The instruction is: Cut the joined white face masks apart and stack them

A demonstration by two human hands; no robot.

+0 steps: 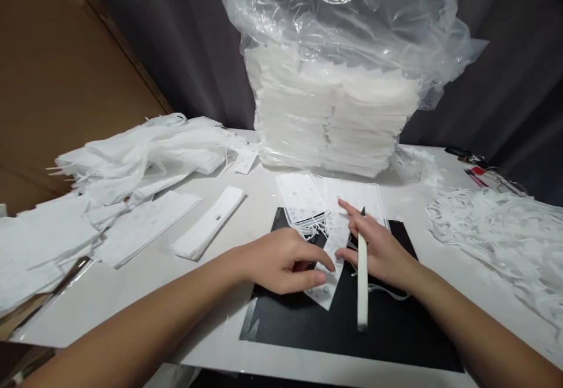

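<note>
My left hand [290, 262] is curled over a white printed fabric strip [323, 294], thumb and forefinger closed on it. The strip slants across a black mat [303, 326]. My right hand [380, 247] holds a slim white-handled tool [362, 294] with a dark pointed tip that sticks up past the knuckles. Its thumb and forefinger reach out near the strip's upper end. Behind my fingers lie white printed pieces with cord edges [301, 194], and loose white cords [314, 227] bunch below them. The tool's exact kind is unclear.
A plastic-wrapped stack of white sheets [325, 118] stands at the back. White fabric pieces [145, 153] heap at the left, beside a folded stack [209, 224]. More white corded pieces [497, 235] pile at the right. A cardboard box [65, 71] rises at far left.
</note>
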